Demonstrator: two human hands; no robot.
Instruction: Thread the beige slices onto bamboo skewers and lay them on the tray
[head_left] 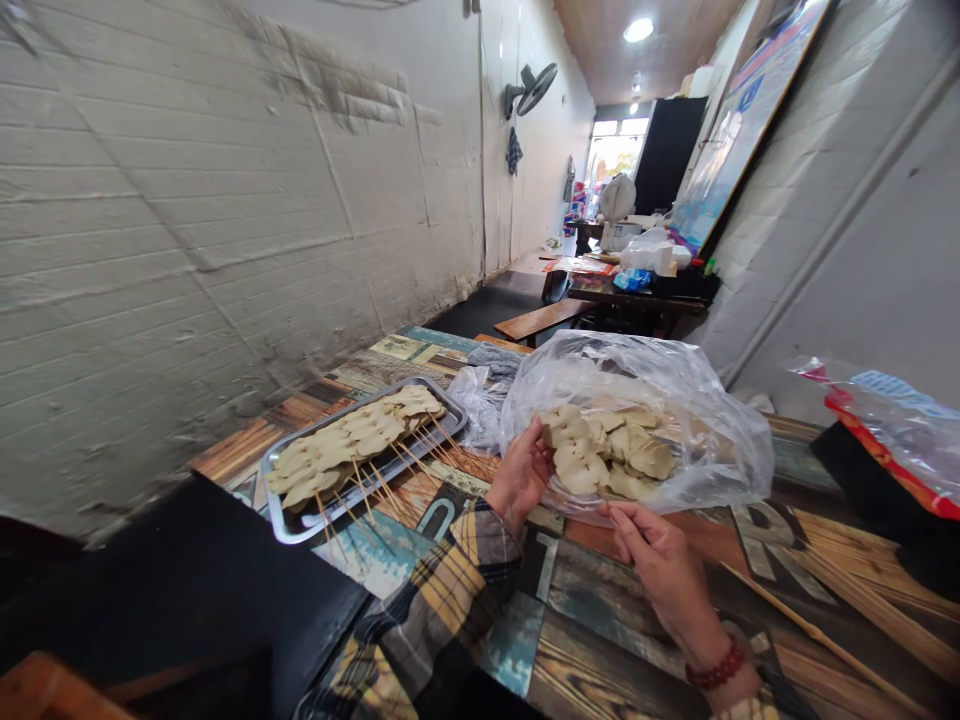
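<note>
My left hand (519, 475) is closed on thin beige, round-edged food slices (577, 462) at the mouth of a clear plastic bag (709, 425). More beige slices (637, 447) lie heaped inside the bag. Just below the bag's opening, my right hand (660, 565) pinches what looks like the end of a thin bamboo skewer, mostly hidden by the fingers. To the left, a metal tray (289, 530) carries rows of skewered slices (349, 440). Their bare bamboo sticks (382, 485) jut over the tray's near side.
Loose bamboo sticks (814, 630) lie at the right of the patterned table (585, 640). Behind the tray are a crumpled clear bag (476, 405) and a grey cloth (495, 360). A black box with red-edged plastic packaging (889, 460) stands at the right. Farther back is a cluttered table (622, 292).
</note>
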